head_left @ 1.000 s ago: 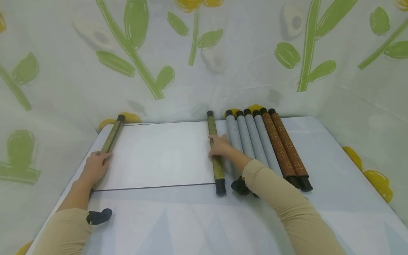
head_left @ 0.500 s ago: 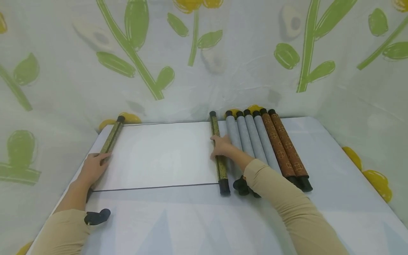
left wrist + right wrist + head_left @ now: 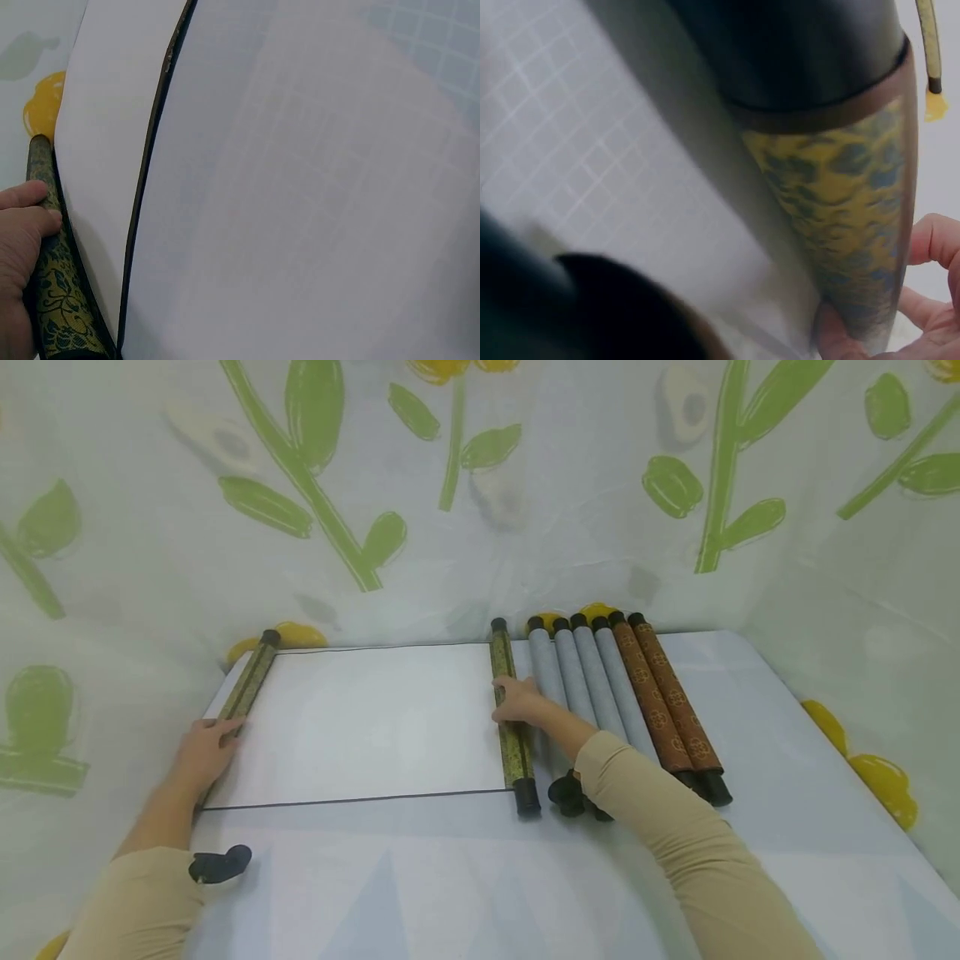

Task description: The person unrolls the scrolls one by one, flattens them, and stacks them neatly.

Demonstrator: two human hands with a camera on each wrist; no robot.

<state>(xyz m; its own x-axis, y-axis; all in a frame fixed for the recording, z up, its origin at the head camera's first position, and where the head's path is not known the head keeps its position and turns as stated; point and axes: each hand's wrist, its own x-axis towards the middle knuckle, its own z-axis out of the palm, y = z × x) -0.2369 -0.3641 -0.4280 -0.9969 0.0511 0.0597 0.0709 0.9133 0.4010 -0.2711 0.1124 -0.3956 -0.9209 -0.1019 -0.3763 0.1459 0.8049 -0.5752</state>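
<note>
A hanging scroll lies partly unrolled, its white sheet (image 3: pixel 375 727) flat between two green-and-gold brocade rolls. At its left end, my left hand (image 3: pixel 201 752) holds the left roll (image 3: pixel 253 681), the fingers over its top; the left wrist view shows those fingers (image 3: pixel 34 217) on the patterned cloth. My right hand (image 3: pixel 519 700) grips the black-capped right roll (image 3: pixel 516 752) near its middle. In the right wrist view the thumb and fingers (image 3: pixel 930 240) sit on opposite sides of that roll (image 3: pixel 840 202). The underside of both rolls is hidden.
Several rolled grey scrolls (image 3: pixel 549 672) lie close to the right of the right roll, partly under my right forearm. Beside them are two brown flower-patterned scrolls (image 3: pixel 667 693). A patterned curtain wall (image 3: pixel 450 560) borders the table's (image 3: pixel 360 877) far edge.
The left roll has slid a little left with my left hand. The right roll has shifted slightly right in my right hand, so the white sheet is a bit wider. The other scrolls stay put.
</note>
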